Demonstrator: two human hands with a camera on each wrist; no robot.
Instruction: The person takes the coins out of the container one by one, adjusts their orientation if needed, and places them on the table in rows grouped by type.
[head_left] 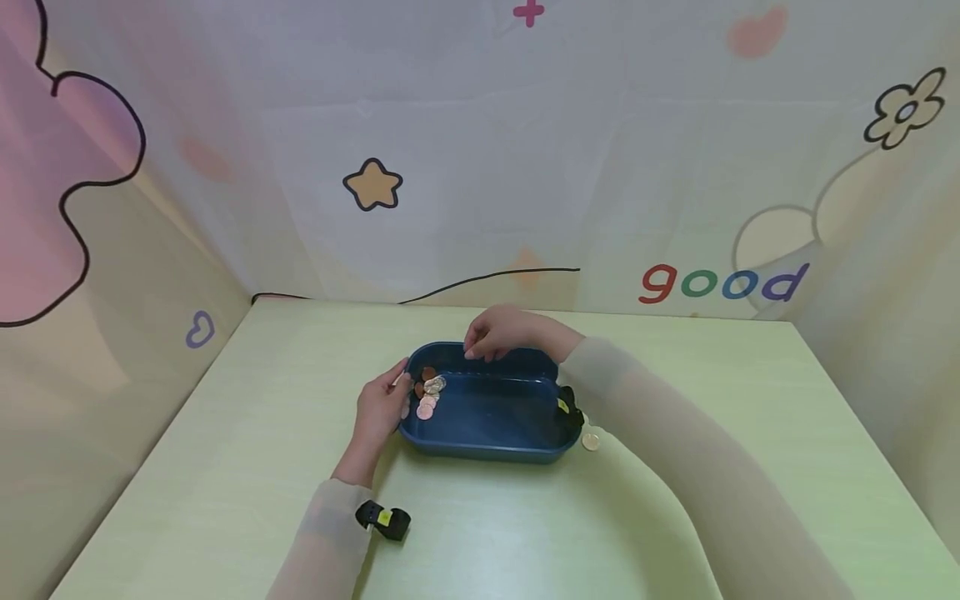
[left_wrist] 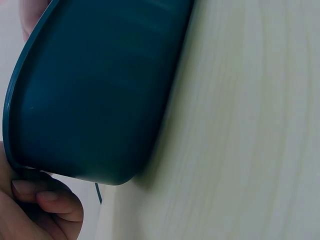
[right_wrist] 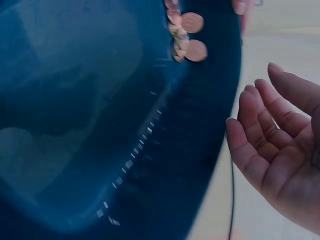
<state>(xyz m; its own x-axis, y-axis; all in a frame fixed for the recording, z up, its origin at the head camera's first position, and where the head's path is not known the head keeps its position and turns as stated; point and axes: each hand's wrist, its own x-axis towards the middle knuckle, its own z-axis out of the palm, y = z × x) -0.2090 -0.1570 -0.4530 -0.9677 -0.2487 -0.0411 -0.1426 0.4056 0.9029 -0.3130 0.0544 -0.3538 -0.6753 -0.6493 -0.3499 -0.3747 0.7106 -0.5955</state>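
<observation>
From the head view, the blue tray (head_left: 480,454) sits on the desk (head_left: 300,375), near the middle of its far edge. My left hand (head_left: 382,404) grips the tray's left end. A cluster of coins (head_left: 432,386) lies inside along that end; a lone coin (head_left: 591,442) lies on the desk just outside the tray's near right corner. So I judge the coins mostly in, one left out. My right hand (head_left: 498,331) is at the tray's far edge.

From the left wrist, my fingers curl at the tray's end.

From the right wrist, my fingers are loosely bent, thumb apart, holding nothing; whether they touch the rim I can't tell.
</observation>
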